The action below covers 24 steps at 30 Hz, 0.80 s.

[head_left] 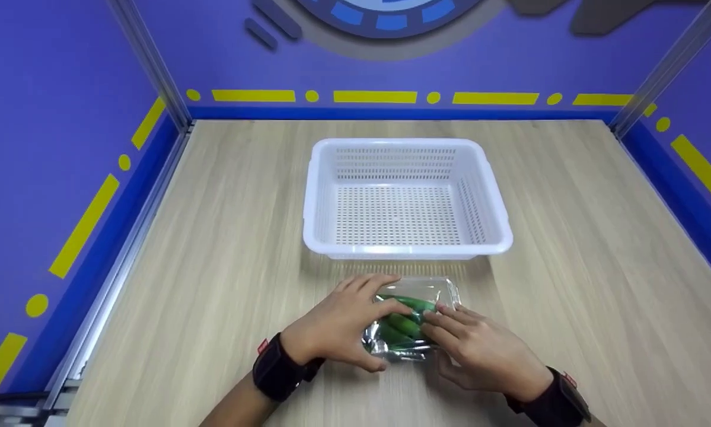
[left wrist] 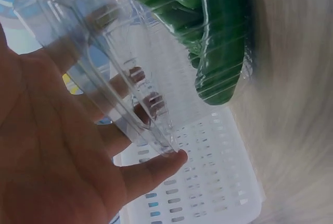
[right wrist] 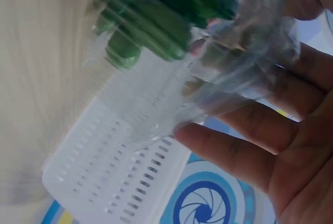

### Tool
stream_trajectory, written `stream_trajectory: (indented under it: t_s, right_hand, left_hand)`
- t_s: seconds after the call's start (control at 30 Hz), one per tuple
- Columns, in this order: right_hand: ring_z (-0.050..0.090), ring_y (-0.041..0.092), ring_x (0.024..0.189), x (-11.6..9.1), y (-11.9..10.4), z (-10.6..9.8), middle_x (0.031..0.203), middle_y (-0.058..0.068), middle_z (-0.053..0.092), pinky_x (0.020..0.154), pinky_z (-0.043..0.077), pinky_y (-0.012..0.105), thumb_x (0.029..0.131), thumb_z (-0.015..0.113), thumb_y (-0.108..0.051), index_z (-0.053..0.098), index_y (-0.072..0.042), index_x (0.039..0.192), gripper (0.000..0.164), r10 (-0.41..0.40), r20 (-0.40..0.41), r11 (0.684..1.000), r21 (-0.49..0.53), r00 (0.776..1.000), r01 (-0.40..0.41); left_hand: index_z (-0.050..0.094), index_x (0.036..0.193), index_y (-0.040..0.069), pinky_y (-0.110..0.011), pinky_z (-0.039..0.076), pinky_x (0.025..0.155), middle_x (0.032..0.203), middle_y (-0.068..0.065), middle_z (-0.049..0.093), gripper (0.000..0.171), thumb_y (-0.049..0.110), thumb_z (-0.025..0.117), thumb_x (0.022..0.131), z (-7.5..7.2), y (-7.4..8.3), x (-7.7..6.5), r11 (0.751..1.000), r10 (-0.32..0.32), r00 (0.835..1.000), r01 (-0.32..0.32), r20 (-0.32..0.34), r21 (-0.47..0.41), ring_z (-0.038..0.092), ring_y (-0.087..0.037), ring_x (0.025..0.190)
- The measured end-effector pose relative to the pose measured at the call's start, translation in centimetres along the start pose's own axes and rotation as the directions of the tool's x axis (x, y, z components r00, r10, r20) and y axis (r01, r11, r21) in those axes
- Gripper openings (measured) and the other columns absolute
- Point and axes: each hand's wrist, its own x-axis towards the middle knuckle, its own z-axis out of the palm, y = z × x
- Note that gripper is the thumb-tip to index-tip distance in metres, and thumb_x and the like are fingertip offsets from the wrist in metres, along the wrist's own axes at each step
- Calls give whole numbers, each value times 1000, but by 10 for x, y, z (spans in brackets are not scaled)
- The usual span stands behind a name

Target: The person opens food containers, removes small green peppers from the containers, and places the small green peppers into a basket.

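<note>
A clear plastic box (head_left: 417,286) holding long green vegetables (head_left: 404,324), which look like peppers, sits on the table at the near middle. My left hand (head_left: 346,323) lies at its left side, fingers spread over the top and thumb near the front edge. My right hand (head_left: 480,350) rests its fairly straight fingers on the right part of the box, with the thumb low by the near corner. Through the transparent plastic (left wrist: 112,78) in the left wrist view, fingers of the left hand show. One smooth green vegetable (left wrist: 223,41) curves beside them. The right fingers (right wrist: 229,151) touch the plastic's edge.
Just beyond the box stands a white perforated basket (head_left: 407,250) with nothing visible inside. The wood-patterned table (head_left: 230,225) extends to both sides. Blue panels (head_left: 64,130) with yellow marks and metal posts (head_left: 159,65) border it at the back and sides.
</note>
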Motion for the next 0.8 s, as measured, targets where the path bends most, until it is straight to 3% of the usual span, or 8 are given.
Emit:
stream_trajectory:
  t_s: [0.27,0.47,0.67,0.8]
  right_hand:
    - [68,31,117,-16,3,-5,128,11,70,91,58,41,69,84,-18,70,-5,119,54,42,25,995,92,999,-44]
    - [73,31,106,-10,5,-9,117,12,74,84,60,38,68,80,-11,72,-3,114,47,-27,14,997,69,1000,26]
    - [74,29,101,-6,3,-7,110,10,75,84,60,37,70,75,-8,73,-3,110,41,-54,13,999,3,998,54]
    - [74,26,101,-7,2,-2,109,8,75,87,59,38,76,65,-7,72,-4,110,34,-53,-32,999,2,998,53]
  left_hand:
    - [53,141,43,-54,28,120,166,-2,27,85,59,85,64,0,-1,1,999,-12,1000,13,20,-35,27,-25,152]
    - [54,140,44,-54,28,120,165,-2,29,84,58,85,64,0,-1,1,999,-14,1000,15,19,-33,27,-23,151]
    - [55,139,44,-55,30,119,166,-1,28,81,57,84,64,0,3,1,998,-55,998,56,21,-15,28,-24,151]
    - [55,140,44,-56,31,117,166,0,27,82,54,84,63,-1,4,2,998,-59,998,59,19,1,28,-24,151]
